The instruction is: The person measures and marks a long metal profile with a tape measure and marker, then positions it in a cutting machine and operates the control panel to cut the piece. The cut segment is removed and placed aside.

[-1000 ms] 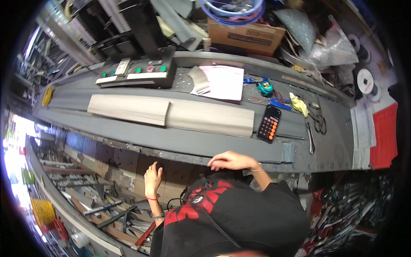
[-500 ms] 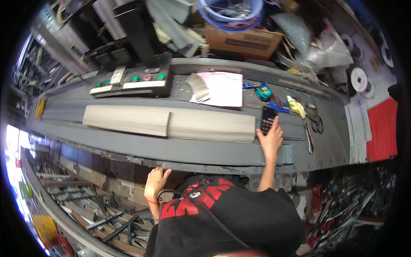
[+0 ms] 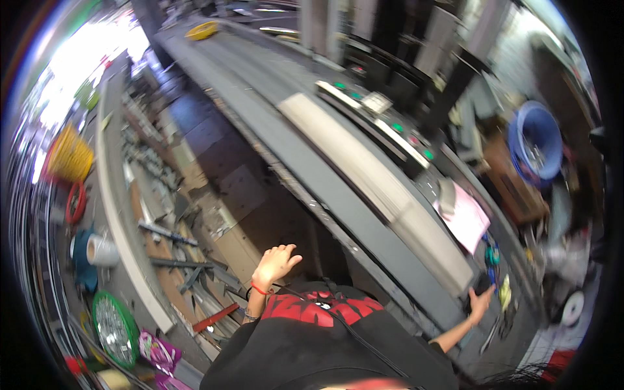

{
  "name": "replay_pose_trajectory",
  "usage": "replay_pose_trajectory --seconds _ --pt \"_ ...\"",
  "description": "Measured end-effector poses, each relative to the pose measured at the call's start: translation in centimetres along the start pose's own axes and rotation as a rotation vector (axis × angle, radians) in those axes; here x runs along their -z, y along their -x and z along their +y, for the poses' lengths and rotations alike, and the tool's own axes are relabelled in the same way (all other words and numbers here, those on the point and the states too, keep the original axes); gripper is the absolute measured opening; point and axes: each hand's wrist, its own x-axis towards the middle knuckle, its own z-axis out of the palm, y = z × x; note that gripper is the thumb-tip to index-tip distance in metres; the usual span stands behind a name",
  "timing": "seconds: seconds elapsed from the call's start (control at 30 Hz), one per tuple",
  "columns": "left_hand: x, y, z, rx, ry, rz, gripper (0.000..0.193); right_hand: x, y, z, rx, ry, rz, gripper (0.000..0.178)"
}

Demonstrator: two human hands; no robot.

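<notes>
A black phone [image 3: 481,282] lies at the right end of the bench, past a long beige ribbed strip. My right hand [image 3: 481,305] is at the phone's near end, thumb and fingers apart on either side of it. Blur hides whether they touch it. My left hand [image 3: 275,263], with a red cord at its wrist, hovers in front of the bench edge, fingers apart and holding nothing. The beige strips [image 3: 370,175] lie end to end along the grey bench [image 3: 260,107].
Behind the strips stands a control box [image 3: 383,127] with green and red buttons. Pink paper [image 3: 468,224] and a teal tape measure [image 3: 492,255] lie near the phone. A blue basin [image 3: 536,140] sits on a carton. At left, a shelf [image 3: 120,188] borders scrap pieces and a green basket [image 3: 116,329].
The view has swung left, bringing more of the left shelf in. My left hand has lifted away from the bench edge and its fingers have spread. My right hand stays by the phone.
</notes>
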Motion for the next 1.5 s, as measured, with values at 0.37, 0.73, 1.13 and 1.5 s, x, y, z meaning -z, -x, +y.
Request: replay_pose_trajectory --seconds 0.37,0.73,1.13,1.5 --pt "4.3 -1.5 1.1 -0.393 0.654 0.464 0.039 2.8 -3.5 -23.0 0.320 -0.780 -0.256 0.105" --pt "2.2 2.1 3.7 -0.047 2.294 0.602 0.061 1.9 24.6 -49.8 1.393 -0.924 -1.282 0.119" --pt "-6.1 14.4 8.5 0.046 2.447 1.170 0.073 -0.5 28.3 -45.2 1.508 -0.836 -1.934 0.079" --pt "-11.7 18.6 13.0 0.517 2.123 1.550 0.073 -7.8 30.6 -36.8 0.504 -0.052 -2.602 0.078"
